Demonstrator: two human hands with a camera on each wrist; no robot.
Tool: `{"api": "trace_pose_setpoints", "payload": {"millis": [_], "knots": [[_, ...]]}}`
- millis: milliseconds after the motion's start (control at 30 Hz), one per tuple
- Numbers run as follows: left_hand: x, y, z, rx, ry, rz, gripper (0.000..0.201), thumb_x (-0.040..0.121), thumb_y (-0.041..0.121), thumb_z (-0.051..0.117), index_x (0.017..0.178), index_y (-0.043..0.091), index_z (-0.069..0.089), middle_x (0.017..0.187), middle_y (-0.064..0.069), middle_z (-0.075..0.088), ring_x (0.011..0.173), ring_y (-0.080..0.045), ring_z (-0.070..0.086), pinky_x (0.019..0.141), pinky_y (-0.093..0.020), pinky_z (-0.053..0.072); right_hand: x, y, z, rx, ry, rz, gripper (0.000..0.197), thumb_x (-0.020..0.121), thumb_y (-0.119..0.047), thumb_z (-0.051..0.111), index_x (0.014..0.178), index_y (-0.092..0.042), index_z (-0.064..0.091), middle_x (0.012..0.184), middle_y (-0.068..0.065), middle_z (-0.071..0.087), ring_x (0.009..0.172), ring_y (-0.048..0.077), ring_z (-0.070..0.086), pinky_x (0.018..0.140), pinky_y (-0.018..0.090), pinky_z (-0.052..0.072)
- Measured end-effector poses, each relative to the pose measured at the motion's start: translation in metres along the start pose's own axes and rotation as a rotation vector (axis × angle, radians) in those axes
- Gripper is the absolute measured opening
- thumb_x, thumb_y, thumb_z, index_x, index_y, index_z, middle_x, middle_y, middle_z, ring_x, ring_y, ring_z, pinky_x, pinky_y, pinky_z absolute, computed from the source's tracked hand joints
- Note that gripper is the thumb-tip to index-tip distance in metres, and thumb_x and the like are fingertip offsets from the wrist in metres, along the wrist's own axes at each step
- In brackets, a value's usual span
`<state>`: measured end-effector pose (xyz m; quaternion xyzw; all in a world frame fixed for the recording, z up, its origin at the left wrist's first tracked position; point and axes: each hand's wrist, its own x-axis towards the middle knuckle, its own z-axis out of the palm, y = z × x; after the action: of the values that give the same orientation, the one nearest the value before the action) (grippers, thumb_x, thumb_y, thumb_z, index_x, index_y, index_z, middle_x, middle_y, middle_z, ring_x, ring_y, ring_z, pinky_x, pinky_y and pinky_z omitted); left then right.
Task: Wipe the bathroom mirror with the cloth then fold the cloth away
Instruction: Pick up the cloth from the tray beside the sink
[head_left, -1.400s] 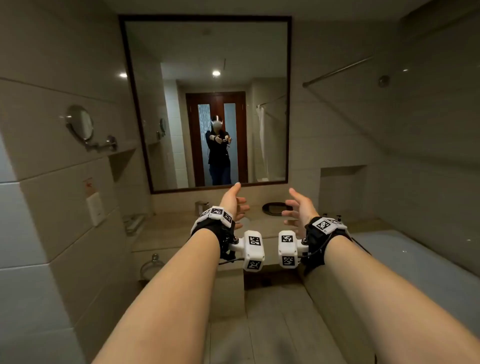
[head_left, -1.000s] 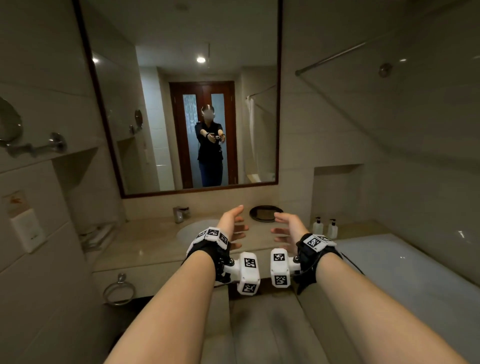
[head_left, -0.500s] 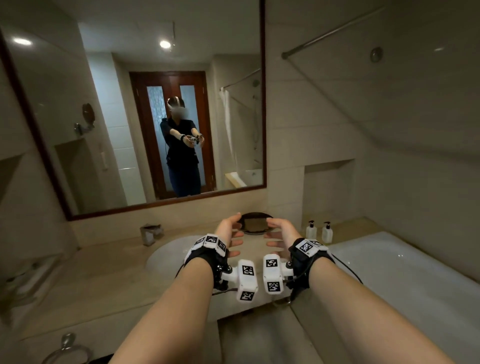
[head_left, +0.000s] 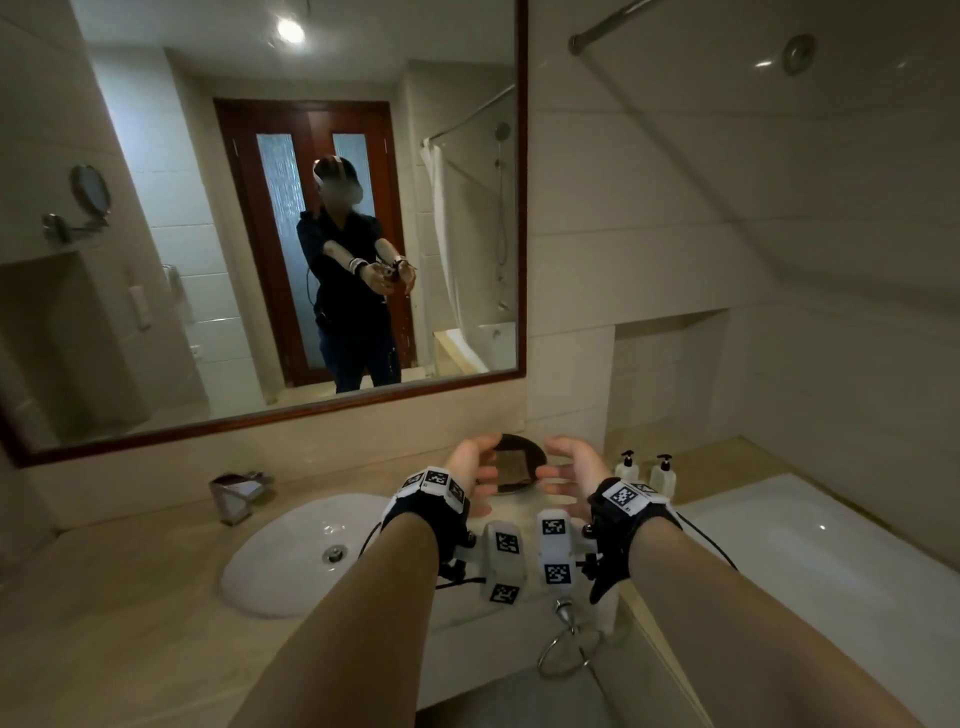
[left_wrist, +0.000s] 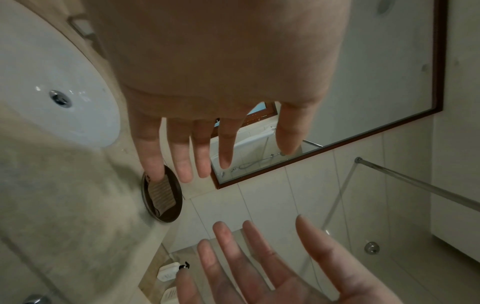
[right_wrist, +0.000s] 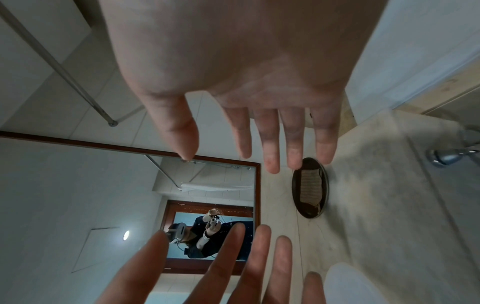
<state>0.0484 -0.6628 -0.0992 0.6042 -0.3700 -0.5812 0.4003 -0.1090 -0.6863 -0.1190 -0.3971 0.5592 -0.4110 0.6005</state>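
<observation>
Cloth (head_left: 511, 464), brown and folded, lies on a dark round tray (head_left: 535, 457) at the back of the desk (head_left: 130, 597), below the lower right corner of the mirror (head_left: 260, 208). Left hand (head_left: 470, 470) and right hand (head_left: 569, 470) hover on either side of the tray, palms facing, each grip spread with fingers straight and holding nothing. Outward: white basin (head_left: 291, 561) with faucet (head_left: 234, 491) to the left, two pump bottles (head_left: 647, 470) and bathtub (head_left: 831, 571) to the right, towel ring (head_left: 569, 649) on the desk front.
</observation>
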Motion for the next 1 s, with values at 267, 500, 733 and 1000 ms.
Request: {"api": "trace_pose_setpoints", "payload": {"millis": [267,500,733,1000], "knots": [[0.145,0.054,0.032,-0.001,0.080,-0.014,0.043,0.090,0.044,0.060,0.120,0.013,0.062,0.113,-0.006,0.063,0.103,-0.026,0.059,0.097,-0.043,0.046,0.166,-0.044,-0.033,0.007,-0.040,0.044,0.027,0.086,-0.040,0.060,0.103,-0.019,0.065,0.099,0.010,0.066,0.091,0.030,0.058,0.076,0.038,0.047],[0.243,0.078,0.044,-0.013,0.093,-0.084,0.036,0.089,0.043,0.061,0.114,0.018,0.064,0.106,-0.005,0.067,0.097,-0.025,0.061,0.078,-0.037,0.045,0.267,-0.061,-0.041,0.022,-0.051,0.032,0.016,0.088,-0.034,0.058,0.093,-0.019,0.061,0.097,0.004,0.064,0.105,0.035,0.059,0.099,0.055,0.045],[0.341,0.090,0.037,-0.024,0.080,-0.138,0.026,0.089,0.042,0.061,0.101,0.020,0.065,0.103,-0.005,0.069,0.089,-0.024,0.064,0.067,-0.034,0.046,0.358,-0.071,-0.034,0.041,-0.014,0.080,0.017,0.090,-0.033,0.056,0.093,-0.017,0.060,0.096,0.006,0.064,0.101,0.033,0.060,0.099,0.053,0.044],[0.454,0.108,0.004,-0.056,0.073,-0.170,0.024,0.088,0.041,0.064,0.100,0.021,0.069,0.104,-0.003,0.069,0.092,-0.024,0.064,0.071,-0.036,0.047,0.468,-0.084,-0.005,0.060,0.032,0.130,0.019,0.090,-0.030,0.057,0.096,-0.013,0.063,0.095,0.011,0.065,0.098,0.034,0.060,0.095,0.047,0.047]]}}
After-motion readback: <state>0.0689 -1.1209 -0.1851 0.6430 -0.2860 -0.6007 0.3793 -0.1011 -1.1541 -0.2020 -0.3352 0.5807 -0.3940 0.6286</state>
